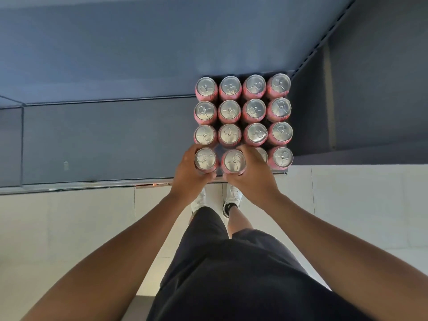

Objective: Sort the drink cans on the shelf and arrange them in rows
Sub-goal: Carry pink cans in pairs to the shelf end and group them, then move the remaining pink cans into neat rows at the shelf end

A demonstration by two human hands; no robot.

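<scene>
Cans stand in a four-by-four block on the dark blue shelf (104, 140), right of centre in the frame, against the shelf's right end. The left hand (187, 179) has its grip closed around the front-left can (205, 158). The right hand (252, 179) has its grip closed around the second front can (234, 160), which sits slightly forward of its row, near the shelf's front lip. A third front can (262, 154) is partly hidden behind the right hand.

Recommended practice, as a judgement: slide both held cans back level with the front-right can (282, 156), keeping them upright and in light contact with their neighbours, so the front row reads straight.

Appearance: each can is pink-bodied with a plain silver lid and pull tab. Tabs point in differing directions. Labels are not readable from above. The back three rows (243, 110) look evenly aligned.
</scene>
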